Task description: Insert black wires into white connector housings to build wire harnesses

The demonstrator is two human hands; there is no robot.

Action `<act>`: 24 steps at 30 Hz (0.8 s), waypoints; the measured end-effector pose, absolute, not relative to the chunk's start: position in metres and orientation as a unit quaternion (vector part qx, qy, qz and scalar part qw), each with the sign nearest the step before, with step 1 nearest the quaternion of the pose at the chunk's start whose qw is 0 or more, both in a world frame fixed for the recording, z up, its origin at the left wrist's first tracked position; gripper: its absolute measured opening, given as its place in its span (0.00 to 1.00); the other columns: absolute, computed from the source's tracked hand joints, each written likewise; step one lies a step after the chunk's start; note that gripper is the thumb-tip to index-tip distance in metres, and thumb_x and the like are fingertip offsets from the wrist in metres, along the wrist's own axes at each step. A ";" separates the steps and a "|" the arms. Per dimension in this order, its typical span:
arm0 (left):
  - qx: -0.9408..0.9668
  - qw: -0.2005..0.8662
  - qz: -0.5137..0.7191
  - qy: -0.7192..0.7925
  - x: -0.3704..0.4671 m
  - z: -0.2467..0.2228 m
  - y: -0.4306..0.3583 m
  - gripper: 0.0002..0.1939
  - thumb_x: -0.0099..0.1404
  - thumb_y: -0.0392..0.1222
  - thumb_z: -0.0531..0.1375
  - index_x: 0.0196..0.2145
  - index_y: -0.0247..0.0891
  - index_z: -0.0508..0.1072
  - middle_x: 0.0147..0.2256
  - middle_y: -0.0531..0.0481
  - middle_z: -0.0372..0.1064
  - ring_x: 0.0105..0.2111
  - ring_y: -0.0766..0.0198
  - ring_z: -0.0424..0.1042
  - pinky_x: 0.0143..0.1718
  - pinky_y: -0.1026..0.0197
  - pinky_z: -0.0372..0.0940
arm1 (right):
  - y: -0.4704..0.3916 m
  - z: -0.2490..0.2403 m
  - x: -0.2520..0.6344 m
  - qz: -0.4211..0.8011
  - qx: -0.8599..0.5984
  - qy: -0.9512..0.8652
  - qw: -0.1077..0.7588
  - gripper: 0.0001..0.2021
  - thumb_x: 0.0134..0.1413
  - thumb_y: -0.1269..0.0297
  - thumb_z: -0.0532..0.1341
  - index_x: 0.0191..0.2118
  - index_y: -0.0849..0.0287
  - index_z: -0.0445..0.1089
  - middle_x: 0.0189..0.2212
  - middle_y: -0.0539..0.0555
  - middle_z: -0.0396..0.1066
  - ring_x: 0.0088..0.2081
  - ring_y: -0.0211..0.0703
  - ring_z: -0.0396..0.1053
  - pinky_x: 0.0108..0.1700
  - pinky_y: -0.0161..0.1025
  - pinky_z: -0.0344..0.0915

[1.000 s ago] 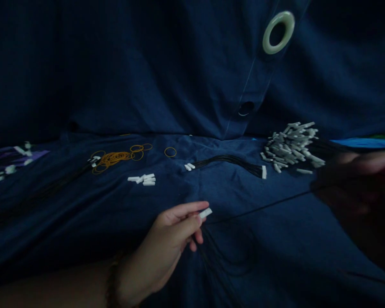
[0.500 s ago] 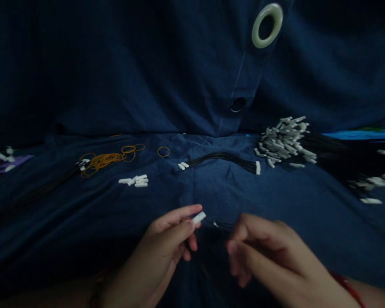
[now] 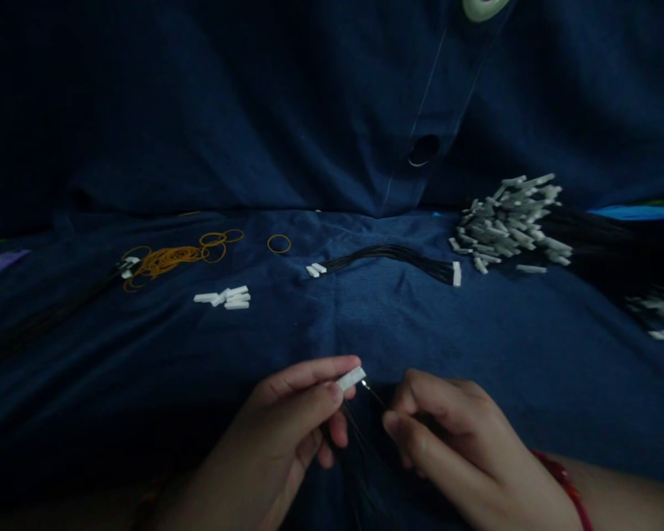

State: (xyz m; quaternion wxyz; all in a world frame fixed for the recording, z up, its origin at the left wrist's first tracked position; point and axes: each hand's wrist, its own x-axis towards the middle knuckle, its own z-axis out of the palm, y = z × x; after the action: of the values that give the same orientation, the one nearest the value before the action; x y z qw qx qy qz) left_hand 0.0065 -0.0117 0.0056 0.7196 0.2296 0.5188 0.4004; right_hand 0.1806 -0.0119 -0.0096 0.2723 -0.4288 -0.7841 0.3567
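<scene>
A small white connector (image 3: 351, 380) is pinched between the thumb and index finger of my left hand (image 3: 291, 428), with thin black wires hanging below it. My right hand (image 3: 454, 435) pinches a thin black wire (image 3: 375, 397) whose shiny metal tip is at the connector's right end. Whether the tip touches the connector cannot be made out. Beyond my hands, a black wire bundle (image 3: 390, 253) lies on the blue cloth, with a wide white connector (image 3: 457, 273) at its right end and small white connectors (image 3: 316, 270) at its left.
Orange rubber bands (image 3: 169, 262) and loose white connectors (image 3: 235, 297) lie on the left, with a single band (image 3: 279, 243) nearby. A large heap of white connectors (image 3: 512, 221) on black wires sits at the right. Blue cloth (image 3: 254, 133) hangs behind.
My right hand has brought the wire's tip leftward, close to the connector in my left hand. The camera view has shifted slightly.
</scene>
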 end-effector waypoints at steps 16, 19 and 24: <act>0.237 0.719 0.395 0.521 0.007 0.006 -0.010 0.10 0.49 0.39 0.63 0.32 0.37 0.76 0.22 0.52 0.67 0.23 0.70 0.62 0.24 0.68 0.56 | -0.011 -0.008 0.179 0.333 -0.420 -0.771 0.344 0.11 0.58 0.62 0.52 0.33 0.62 0.67 0.19 0.49 0.62 0.21 0.31 0.60 0.23 0.27 0.58; 0.239 0.715 0.395 0.525 0.007 0.007 -0.010 0.10 0.48 0.39 0.63 0.32 0.37 0.76 0.23 0.51 0.67 0.24 0.70 0.63 0.24 0.68 0.56 | -0.010 -0.008 0.177 0.304 -0.440 -0.767 0.354 0.16 0.55 0.54 0.54 0.31 0.63 0.67 0.18 0.50 0.61 0.22 0.33 0.61 0.24 0.28 0.59; 0.247 0.718 0.387 0.523 0.007 0.009 -0.008 0.10 0.49 0.39 0.62 0.32 0.37 0.76 0.23 0.51 0.67 0.24 0.70 0.62 0.24 0.69 0.56 | -0.011 -0.010 0.176 0.294 -0.445 -0.767 0.356 0.14 0.53 0.56 0.55 0.27 0.63 0.66 0.17 0.50 0.61 0.22 0.33 0.60 0.23 0.28 0.58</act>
State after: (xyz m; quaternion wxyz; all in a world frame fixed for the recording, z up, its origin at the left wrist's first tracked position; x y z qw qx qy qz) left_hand 0.0073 -0.0082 0.0088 0.7181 0.2468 0.5233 0.3868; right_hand 0.1758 -0.0109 -0.0099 0.3559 -0.4453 -0.7670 0.2945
